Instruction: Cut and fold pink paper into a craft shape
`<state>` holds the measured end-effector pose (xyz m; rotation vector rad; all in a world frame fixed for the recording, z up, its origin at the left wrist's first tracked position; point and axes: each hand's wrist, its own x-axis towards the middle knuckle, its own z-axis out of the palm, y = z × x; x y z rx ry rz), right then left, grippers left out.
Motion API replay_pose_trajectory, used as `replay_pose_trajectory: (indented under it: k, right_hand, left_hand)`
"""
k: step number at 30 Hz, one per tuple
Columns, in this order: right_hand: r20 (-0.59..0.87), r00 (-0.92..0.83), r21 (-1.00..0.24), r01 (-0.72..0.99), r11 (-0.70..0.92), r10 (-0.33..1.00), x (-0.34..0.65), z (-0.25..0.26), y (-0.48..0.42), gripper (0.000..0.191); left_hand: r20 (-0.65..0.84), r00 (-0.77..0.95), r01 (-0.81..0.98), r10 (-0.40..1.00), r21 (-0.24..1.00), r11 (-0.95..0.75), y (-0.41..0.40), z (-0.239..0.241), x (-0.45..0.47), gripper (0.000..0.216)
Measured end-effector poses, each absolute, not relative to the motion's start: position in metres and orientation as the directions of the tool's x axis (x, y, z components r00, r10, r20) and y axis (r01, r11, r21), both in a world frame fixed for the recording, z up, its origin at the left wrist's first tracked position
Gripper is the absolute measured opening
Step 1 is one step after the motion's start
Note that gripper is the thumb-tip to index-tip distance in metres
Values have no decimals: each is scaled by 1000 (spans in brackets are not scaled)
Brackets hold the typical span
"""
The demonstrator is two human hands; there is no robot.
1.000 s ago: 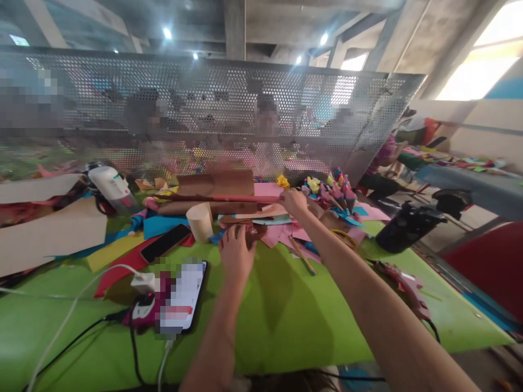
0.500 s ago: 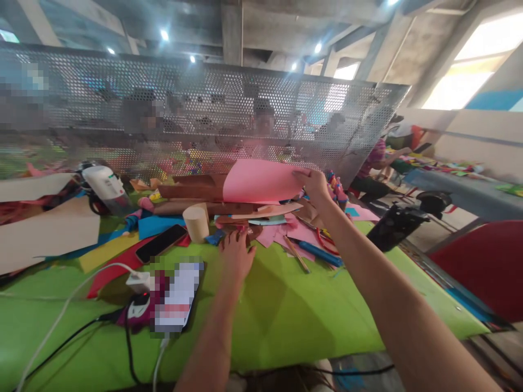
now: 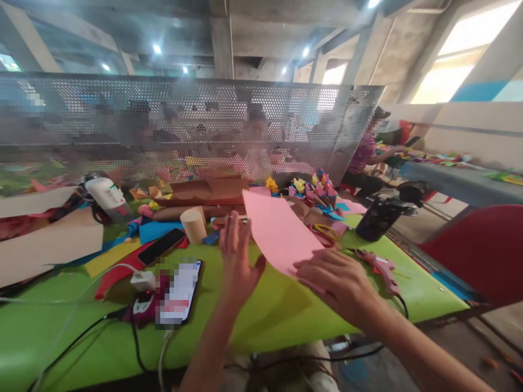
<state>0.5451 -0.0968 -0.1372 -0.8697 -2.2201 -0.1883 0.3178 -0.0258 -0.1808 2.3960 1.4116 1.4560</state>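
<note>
A sheet of pink paper (image 3: 280, 228) is held up over the green table (image 3: 281, 321), its near edge pinched in my right hand (image 3: 339, 280). My left hand (image 3: 237, 258) is raised just left of the sheet, fingers spread and holding nothing. Behind it stands a tan paper roll or cylinder (image 3: 193, 225). To the right of my right hand lies a pink glue gun (image 3: 382, 267) with a black cord. Scissors with red and yellow handles (image 3: 324, 233) are partly hidden behind the pink sheet.
Two phones, a dark one (image 3: 161, 246) and a lit one (image 3: 180, 294), lie left beside a power strip (image 3: 141, 310) with cables. White bottle (image 3: 107, 193), brown paper (image 3: 208, 190), paper flowers (image 3: 314, 188) and a black bottle (image 3: 378, 218) stand farther back. A perforated metal screen (image 3: 196, 120) rises behind.
My right hand has brought the pink sheet nearer and lower, turning it. My left hand has lifted off the table with fingers spread. The glue gun and paper flowers now show.
</note>
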Motion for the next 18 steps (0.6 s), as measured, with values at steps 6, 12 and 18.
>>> replay_pose_trajectory:
  k: [6,12,18]
  right_hand:
    - [581,-569,-182,607,774,582,537,-176,-124,16]
    - [445,-604,-345,567,748,662,537,-186,-149,15]
    - [350,-458,-563,595,574,818,586,-182,-157,59]
  left_hand:
    - [370,596,615,713,360,-701,-81,-212,317,65]
    - [120,614,535,780,664,-522,-111,-232,305,42]
    - [85,503,339,860,896,-286,-123,-238,284,39]
